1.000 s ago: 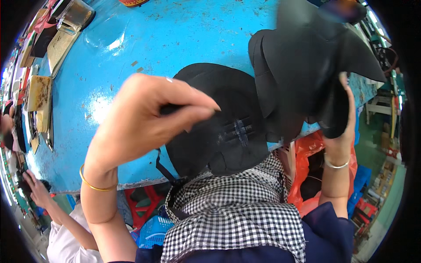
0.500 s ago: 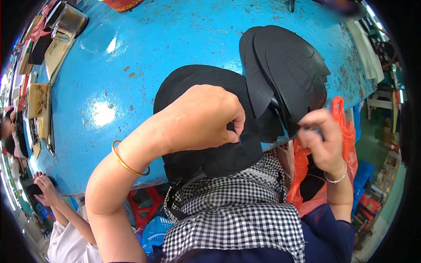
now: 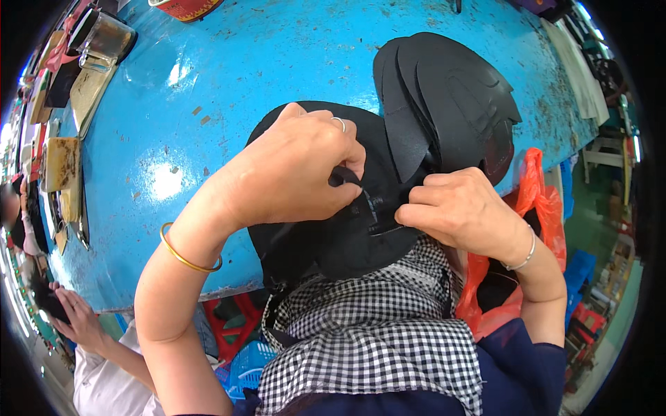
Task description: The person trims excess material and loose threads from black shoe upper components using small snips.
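A flat, rounded black piece (image 3: 354, 253), like a cut part of a shoe or bag, lies over the table's near edge and my lap. My left hand (image 3: 298, 163) pinches a dark flap of it between thumb and fingers. Beside that flap is a narrow slit with a pale, shiny streak. My right hand (image 3: 461, 208) is closed, its thumb and fingertips pressed down at the right end of the slit; whatever lies between them is hidden. A stack of similar black pieces (image 3: 461, 90) rests just beyond my right hand.
The blue table (image 3: 159, 229) is worn and specked. An orange plastic bag (image 3: 531, 187) hangs at its right edge. A glass jar (image 3: 107, 38), boards and tools line the left side. A red tin (image 3: 184, 8) stands at the far edge. Another person's hand (image 3: 80, 319) is at lower left.
My right hand has come left from beside the orange bag onto the black piece. My left hand has shifted up and left, lifting the flap and showing the slit.
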{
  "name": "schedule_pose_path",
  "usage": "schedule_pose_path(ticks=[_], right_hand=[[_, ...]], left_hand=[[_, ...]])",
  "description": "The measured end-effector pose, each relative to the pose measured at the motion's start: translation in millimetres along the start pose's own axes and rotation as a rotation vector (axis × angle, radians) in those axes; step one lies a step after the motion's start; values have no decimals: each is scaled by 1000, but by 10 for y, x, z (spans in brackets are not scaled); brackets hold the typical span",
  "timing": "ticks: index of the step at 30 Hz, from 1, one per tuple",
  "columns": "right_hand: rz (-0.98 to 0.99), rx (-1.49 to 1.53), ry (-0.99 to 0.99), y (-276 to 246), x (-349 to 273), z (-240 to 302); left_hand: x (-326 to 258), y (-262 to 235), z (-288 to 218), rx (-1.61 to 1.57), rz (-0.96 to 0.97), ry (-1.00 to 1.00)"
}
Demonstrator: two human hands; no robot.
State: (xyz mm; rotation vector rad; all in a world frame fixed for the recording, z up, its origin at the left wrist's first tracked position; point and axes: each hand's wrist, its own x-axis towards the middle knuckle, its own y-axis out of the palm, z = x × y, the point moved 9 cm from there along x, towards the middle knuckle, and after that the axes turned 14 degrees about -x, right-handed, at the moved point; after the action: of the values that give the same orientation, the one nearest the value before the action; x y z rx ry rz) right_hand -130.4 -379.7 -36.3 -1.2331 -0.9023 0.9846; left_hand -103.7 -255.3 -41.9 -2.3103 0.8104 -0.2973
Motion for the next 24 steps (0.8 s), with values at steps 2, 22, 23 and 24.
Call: schedule_pose_path(ticks=[2,22,23,24], right_hand=[[35,15,-45,6,30,14],[-153,62,221,-31,297,-208],[-132,51,221,-11,311,-212],[-132,49,221,-20,306,-206]], left_hand=[[15,3,21,-9,20,-28],[-46,39,28,-17,34,-11],[-57,30,22,-2,5,12],[-67,12,5,13,-24,36]])
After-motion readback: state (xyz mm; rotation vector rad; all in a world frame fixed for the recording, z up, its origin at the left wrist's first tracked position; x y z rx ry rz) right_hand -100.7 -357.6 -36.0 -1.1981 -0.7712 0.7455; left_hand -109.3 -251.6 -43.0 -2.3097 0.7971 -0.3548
